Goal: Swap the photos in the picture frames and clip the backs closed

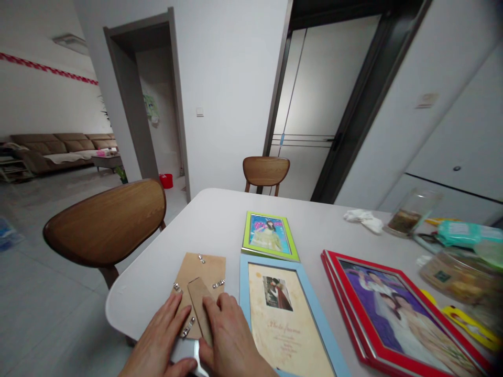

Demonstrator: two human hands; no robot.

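Note:
A brown backing board (216,267) lies on the table in front of me, with small metal clips (188,326) around its edges. A narrow brown stand leg (198,296) runs down its middle. My left hand (161,330) rests on the board's left side, fingers stretched out, its thumb by a white and silver piece (192,348) at the board's near edge. On the right, my right hand (231,335) has its fingers curled and its thumb against the stand leg's lower part. What lies under the palms is hidden.
A light blue photo frame (244,293) and a green photo frame (245,241) lie right of the board. Red photo frames (363,335) are stacked farther right. A glass jar (408,214), tissue (363,220) and teal packet (467,233) stand beyond. Wooden chairs (110,225) flank the white table (314,217).

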